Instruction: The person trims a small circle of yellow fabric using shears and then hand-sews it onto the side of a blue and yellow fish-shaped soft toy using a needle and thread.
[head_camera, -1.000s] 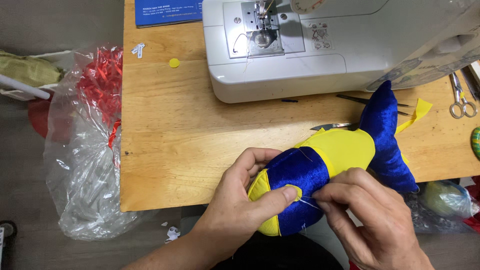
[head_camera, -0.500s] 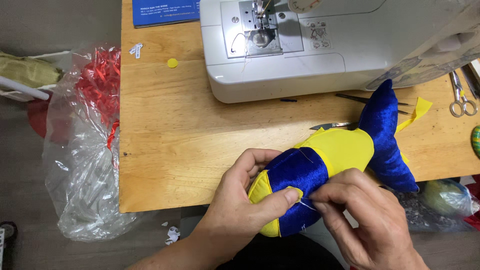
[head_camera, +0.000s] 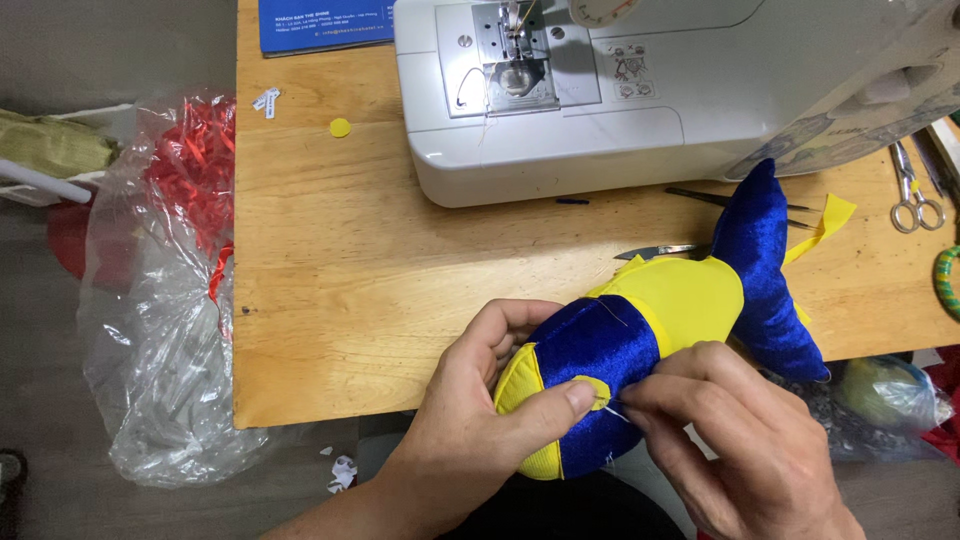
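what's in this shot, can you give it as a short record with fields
setting: wooden table with a white sewing machine at the back
held item: blue and yellow stuffed fish toy at the table's near edge
left hand: grips the toy's head end, thumb pressed on a small yellow patch
right hand: fingertips pinched at that patch, on something too small to tell
nearby: scissors at right, clear plastic bag with red strips at left
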